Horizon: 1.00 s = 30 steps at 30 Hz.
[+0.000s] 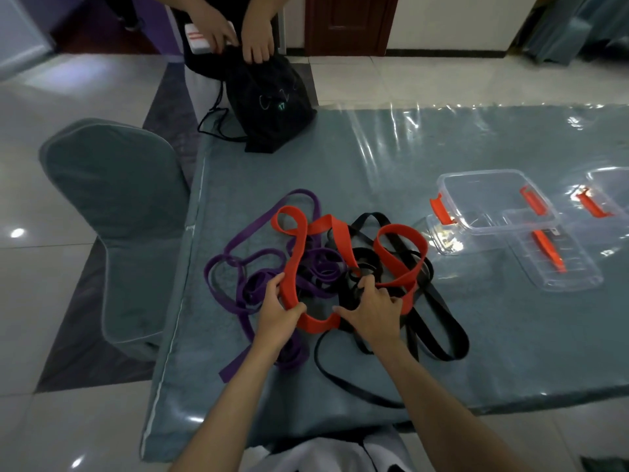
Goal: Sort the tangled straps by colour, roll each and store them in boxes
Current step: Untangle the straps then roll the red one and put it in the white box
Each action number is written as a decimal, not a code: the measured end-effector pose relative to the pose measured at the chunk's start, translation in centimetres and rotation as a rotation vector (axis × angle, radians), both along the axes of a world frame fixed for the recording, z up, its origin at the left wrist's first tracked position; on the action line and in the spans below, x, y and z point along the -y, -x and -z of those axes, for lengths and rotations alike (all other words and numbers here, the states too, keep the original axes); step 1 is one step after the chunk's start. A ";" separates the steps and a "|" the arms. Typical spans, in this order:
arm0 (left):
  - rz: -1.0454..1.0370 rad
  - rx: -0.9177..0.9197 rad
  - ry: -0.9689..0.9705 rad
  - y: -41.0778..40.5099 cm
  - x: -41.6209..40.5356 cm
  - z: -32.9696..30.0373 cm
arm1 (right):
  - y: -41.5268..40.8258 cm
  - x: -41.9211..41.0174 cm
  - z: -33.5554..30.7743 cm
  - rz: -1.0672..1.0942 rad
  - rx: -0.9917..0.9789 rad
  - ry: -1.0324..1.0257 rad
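A tangle of straps lies on the table in front of me: a red strap [335,233], a purple strap [235,247] on the left and a black strap [439,321] on the right and near side. My left hand [279,313] grips a loop of the red strap between thumb and fingers. My right hand [372,310] rests on the pile with spread fingers, over the black strap and the red strap's near loop. A clear box with orange clips [490,202] stands open at the right, with its lid [558,264] lying beside it.
A second clear box [609,195] sits at the far right edge. Another person's hands [238,39] work on a black drawstring bag [269,100] at the table's far left corner. A covered chair [115,216] stands left of the table. Table [374,158] has a glossy plastic cover.
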<state>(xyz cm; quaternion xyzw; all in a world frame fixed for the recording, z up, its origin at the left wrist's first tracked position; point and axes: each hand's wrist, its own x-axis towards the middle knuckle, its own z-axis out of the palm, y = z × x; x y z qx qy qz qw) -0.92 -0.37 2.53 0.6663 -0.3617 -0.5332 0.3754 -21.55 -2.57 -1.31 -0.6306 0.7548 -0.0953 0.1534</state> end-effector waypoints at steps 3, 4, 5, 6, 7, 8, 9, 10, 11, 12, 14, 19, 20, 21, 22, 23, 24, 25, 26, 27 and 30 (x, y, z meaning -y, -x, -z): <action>-0.008 -0.003 0.011 0.3 0.0 0.0 | -0.1 0.1 0.1 -0.008 0.007 -0.037; -0.015 -0.006 0.014 0.4 0.0 0.0 | 0.0 0.0 -0.1 -0.015 0.012 -0.053; -0.026 -0.009 0.018 0.5 0.0 0.0 | 0.1 0.0 -0.4 -0.022 0.008 -0.082; -0.040 -0.010 0.023 0.6 0.1 0.0 | 0.4 0.0 -0.7 -0.027 -0.002 -0.123; -0.051 -0.006 0.028 0.6 0.1 0.0 | 0.8 0.0 -1.1 -0.028 -0.014 -0.166; -0.064 -0.002 0.034 0.7 0.1 0.0 | 1.4 0.0 -1.4 -0.030 -0.012 -0.193; -0.077 -0.003 0.038 0.7 0.1 -0.1 | 2.1 0.0 -1.8 -0.034 0.006 -0.202; -0.094 -0.006 0.048 0.7 0.2 -0.1 | 2.8 -0.1 -2.1 -0.041 0.032 -0.208; -0.110 -0.009 0.055 0.8 0.3 -0.2 | 3.3 -0.1 -2.5 -0.054 0.047 -0.220; -0.121 -0.016 0.060 0.8 0.4 -0.2 | 3.7 -0.3 -2.9 -0.073 0.043 -0.238; -0.123 -0.017 0.055 1.0 0.5 -0.4 | 4.2 -0.7 -3.3 -0.127 -0.004 -0.266; -0.108 0.000 0.056 1.5 0.6 -0.7 | 5.0 -2.4 -2.2 -0.097 0.048 -0.180; -0.119 -0.001 0.055 1.5 0.7 -0.6 | 5.1 -2.8 -1.8 -0.072 0.091 -0.096; -0.132 -0.011 0.055 1.5 0.7 -0.6 | 5.3 -3.2 -1.6 -0.045 0.127 -0.002; -0.149 -0.020 0.061 1.4 0.9 -0.5 | 5.4 -3.5 -1.5 -0.020 0.147 0.079; -0.168 -0.034 0.062 1.3 1.1 -0.5 | 5.4 -3.7 -1.4 0.000 0.169 0.148; -0.187 -0.050 0.067 1.3 1.3 -0.4 | 5.5 -3.9 -1.5 0.020 0.203 0.211; -0.208 -0.072 0.066 1.3 1.4 -0.7 | 5.6 -4.0 -1.7 0.045 0.242 0.276; -0.223 -0.097 0.075 1.4 1.6 -0.8 | 5.6 -4.0 -1.9 0.072 0.286 0.338; -0.229 -0.121 0.077 1.4 1.7 -1.0 | 5.6 -4.0 -2.2 0.101 0.347 0.396; -0.209 -0.142 0.079 1.9 2.0 -1.0 | 6.1 -3.0 -3.1 0.193 0.524 0.470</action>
